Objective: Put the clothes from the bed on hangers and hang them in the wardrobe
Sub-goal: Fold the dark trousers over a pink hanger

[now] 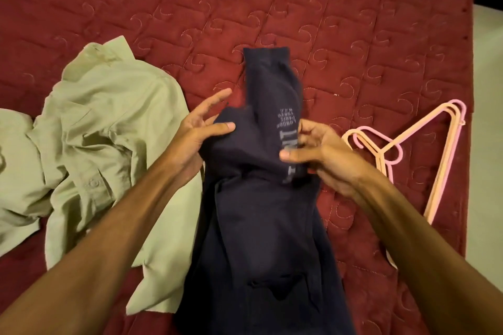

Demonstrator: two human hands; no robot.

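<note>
While both hands hold its middle up off the bed, the navy garment [261,226] drapes in a long, soft fold of matte knit, with pale grey lettering printed along its right edge. The left hand [194,133] pinches the garment's left edge under the thumb, the other fingers fanned wide behind the cloth. The right hand [322,153] grips the lettered edge between thumb and curled fingers. Left of the garment lies a crumpled pale green buttoned shirt [109,130]. Right of it lie thin plastic hangers [431,128], pink and peach, stacked together. Under it spreads a quilted maroon bedspread [353,22] stitched with swirls.
</note>
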